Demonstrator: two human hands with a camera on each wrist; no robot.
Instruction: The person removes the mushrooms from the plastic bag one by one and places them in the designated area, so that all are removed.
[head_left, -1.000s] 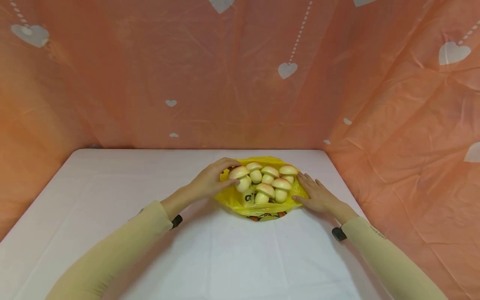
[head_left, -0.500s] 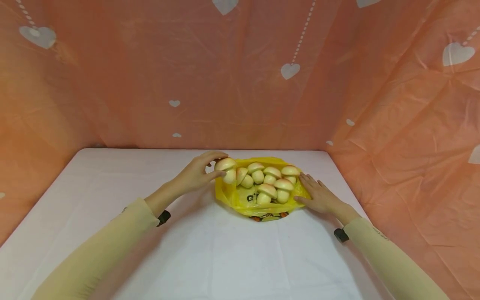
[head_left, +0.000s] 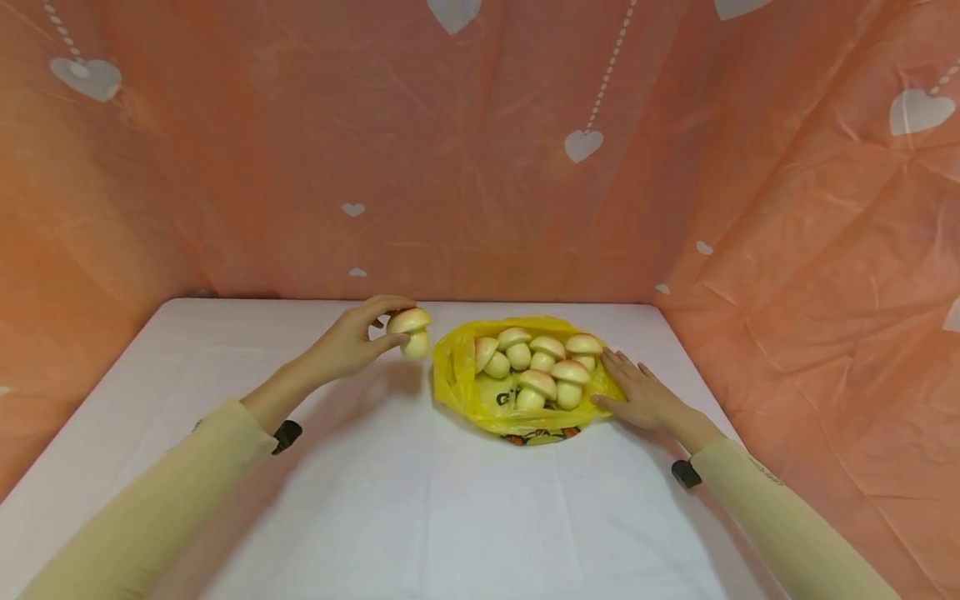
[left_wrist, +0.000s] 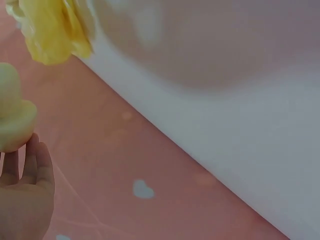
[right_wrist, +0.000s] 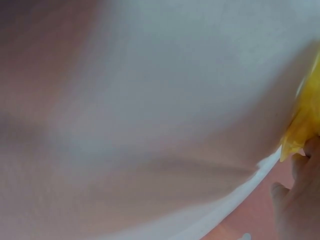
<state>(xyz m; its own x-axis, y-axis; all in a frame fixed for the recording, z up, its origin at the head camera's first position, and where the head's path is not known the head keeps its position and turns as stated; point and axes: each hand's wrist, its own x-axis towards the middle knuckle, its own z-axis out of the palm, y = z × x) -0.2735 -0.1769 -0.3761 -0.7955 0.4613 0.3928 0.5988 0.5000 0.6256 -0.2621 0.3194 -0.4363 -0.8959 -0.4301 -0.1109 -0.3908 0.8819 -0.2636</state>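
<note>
Head view: the left hand [head_left: 347,342] pinches one mushroom-shaped bun [head_left: 410,330] between thumb and curled fingers, holding it above the white table [head_left: 420,500], just left of the yellow bag [head_left: 459,385]. Six more buns [head_left: 534,363] sit in the bag. The right hand [head_left: 639,392] lies flat, fingers straight, on the bag's right edge; it grips nothing.

Left wrist view: the bun [left_wrist: 14,117] rests against the fingertips [left_wrist: 31,165]; part of the bag [left_wrist: 52,30] shows at upper left, beside the table edge.

Right wrist view: blurred; the fingers [right_wrist: 300,200] touch the bag's [right_wrist: 306,125] yellow plastic at the right border.
</note>
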